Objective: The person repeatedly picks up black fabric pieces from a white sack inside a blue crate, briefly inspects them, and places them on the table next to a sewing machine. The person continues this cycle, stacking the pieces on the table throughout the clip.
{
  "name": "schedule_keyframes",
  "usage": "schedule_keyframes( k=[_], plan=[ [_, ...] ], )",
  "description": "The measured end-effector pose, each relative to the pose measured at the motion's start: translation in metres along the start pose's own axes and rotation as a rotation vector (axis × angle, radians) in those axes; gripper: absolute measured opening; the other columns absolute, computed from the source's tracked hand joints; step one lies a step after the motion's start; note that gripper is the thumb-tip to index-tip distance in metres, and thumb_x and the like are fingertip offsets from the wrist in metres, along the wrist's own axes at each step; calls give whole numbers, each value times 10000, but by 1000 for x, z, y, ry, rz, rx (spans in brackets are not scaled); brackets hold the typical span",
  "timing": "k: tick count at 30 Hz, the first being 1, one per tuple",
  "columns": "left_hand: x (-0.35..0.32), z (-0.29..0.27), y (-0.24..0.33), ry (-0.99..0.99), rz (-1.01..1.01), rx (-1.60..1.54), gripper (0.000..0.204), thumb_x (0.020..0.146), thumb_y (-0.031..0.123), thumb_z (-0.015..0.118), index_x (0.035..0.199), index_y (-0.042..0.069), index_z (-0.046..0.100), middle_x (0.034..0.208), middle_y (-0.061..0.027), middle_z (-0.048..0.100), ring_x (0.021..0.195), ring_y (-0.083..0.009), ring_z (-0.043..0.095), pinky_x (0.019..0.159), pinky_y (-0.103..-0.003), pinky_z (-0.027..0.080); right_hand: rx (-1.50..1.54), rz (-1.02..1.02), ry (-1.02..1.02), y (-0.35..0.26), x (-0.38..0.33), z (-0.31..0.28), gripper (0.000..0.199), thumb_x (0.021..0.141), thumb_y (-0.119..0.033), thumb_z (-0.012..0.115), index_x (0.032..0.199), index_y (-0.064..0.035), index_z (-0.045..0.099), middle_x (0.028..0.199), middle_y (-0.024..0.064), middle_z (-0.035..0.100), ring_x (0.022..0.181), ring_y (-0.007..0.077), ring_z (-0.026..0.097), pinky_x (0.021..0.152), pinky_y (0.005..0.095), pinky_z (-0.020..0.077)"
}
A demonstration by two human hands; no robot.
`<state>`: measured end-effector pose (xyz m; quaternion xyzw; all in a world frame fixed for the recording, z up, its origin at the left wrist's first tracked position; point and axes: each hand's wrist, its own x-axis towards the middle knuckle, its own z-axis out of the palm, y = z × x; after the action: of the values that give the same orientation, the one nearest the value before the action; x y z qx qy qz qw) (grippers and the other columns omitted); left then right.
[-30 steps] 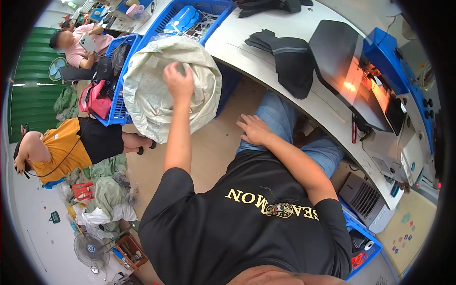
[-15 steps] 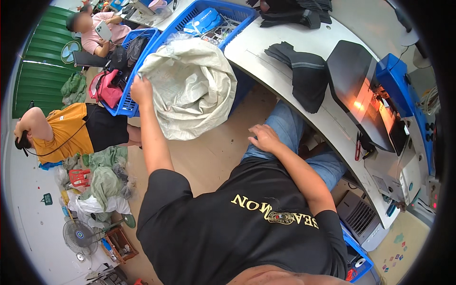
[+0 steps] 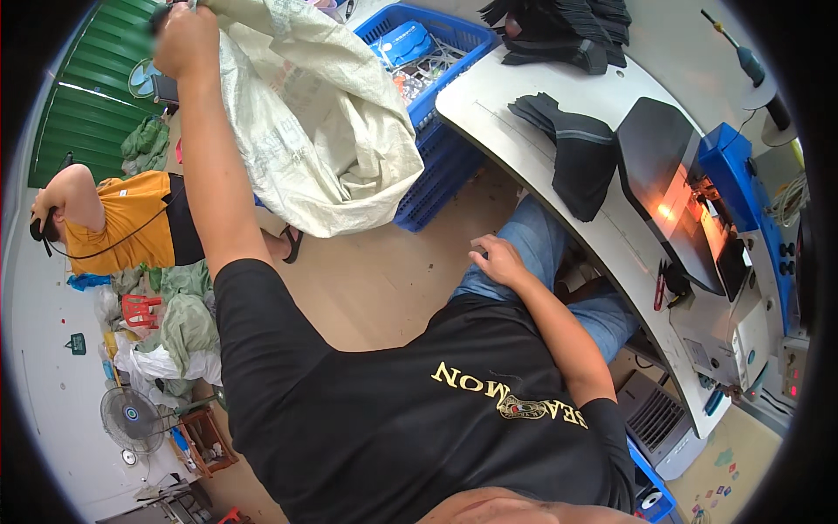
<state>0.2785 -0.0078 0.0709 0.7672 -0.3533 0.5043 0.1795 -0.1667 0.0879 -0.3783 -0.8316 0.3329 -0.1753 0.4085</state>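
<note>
My left hand (image 3: 187, 42) reaches far to the upper left, closed at the rim of a large off-white woven sack (image 3: 301, 122). The sack's mouth gapes, its cloth slack and folded. My left fingertips are partly cut off by the picture's upper edge. Lower down, my right hand (image 3: 499, 260) rests on my jeans (image 3: 515, 231) with its fingers loosely apart and nothing in it. Behind the sack, a blue plastic basket (image 3: 476, 35) holds a blue packet (image 3: 403, 44) and white cords.
A curved white worktable (image 3: 489, 96) on the right carries black cloth pieces (image 3: 583, 175) and a machine with a dark glossy top (image 3: 655, 166). At left, a person in a yellow shirt (image 3: 135, 218) stands near heaped sacks (image 3: 188, 323) and a fan (image 3: 131, 419).
My left hand has moved up and left, pulling the sack's rim with it and stretching the mouth. More of the blue baskets shows beside it. My right hand stays on my leg.
</note>
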Motion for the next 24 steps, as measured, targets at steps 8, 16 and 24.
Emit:
schedule_keyframes(
  k=[8, 16, 24],
  plan=[
    [-62, 43, 3, -219, 169, 15, 367, 862, 418, 528, 1003, 104, 653, 902, -150, 699, 832, -368, 675, 736, -498, 514, 52, 14, -4, -2, 1, -2, 284, 849, -253, 633, 1041, -45, 650, 1022, 156, 649, 949, 342, 612, 841, 419, 478],
    [-265, 44, 83, -880, 365, -349, 449, 846, 404, 609, 1048, 3, 623, 1078, -186, 643, 1025, -338, 619, 887, -452, 469, 87, 59, 14, -1, -3, -9, 263, 845, -239, 630, 1009, -36, 653, 997, 164, 652, 931, 349, 623, 804, 419, 496],
    [-351, 139, 80, -1121, -80, -1051, 576, 881, 379, 600, 1272, -40, 544, 1312, -242, 539, 1231, -369, 507, 1029, -382, 391, 285, 57, 117, -15, 20, -12, 296, 868, -246, 649, 1059, -20, 636, 1040, 161, 654, 966, 284, 647, 820, 363, 505]
  ],
)
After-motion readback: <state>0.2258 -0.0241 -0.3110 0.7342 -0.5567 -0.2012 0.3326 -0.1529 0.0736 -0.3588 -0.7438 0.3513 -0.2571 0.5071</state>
